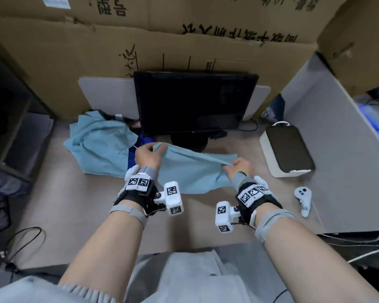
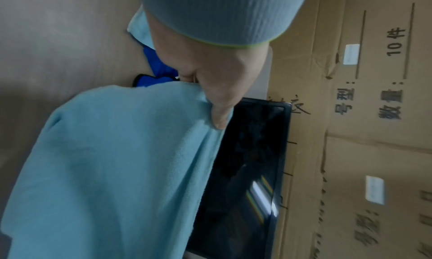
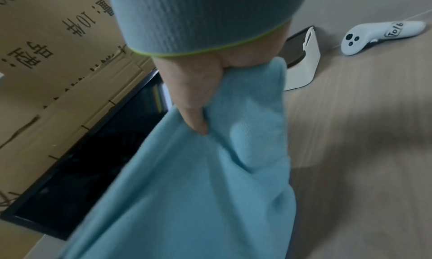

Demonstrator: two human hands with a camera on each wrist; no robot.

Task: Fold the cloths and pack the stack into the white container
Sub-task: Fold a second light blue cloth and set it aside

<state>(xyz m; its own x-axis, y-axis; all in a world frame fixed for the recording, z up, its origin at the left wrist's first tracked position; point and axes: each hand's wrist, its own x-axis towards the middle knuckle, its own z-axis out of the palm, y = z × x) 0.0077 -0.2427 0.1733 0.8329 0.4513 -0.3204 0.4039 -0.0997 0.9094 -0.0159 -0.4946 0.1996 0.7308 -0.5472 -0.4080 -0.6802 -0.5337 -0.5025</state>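
Early: both hands' fingers pinch one light-blue cloth above the tabletop; far-left cloths unfolded; white container unpacked.

Cardboard box: "10件"; controller label: perhaps "To|b".

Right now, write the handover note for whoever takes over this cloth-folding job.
Left hand: pinches one top corner of the light blue cloth.
Right hand: grips the other top corner; the top edge is stretched between both hands, the lower part drapes onto the desk.
Second light blue cloth: crumpled at the left by the monitor, partly over a dark blue item.
White container: on the right of the desk; no cloth visible in it.
Done: nothing folded or packed.
Left: fold the cloths, stack them, pack the stack.
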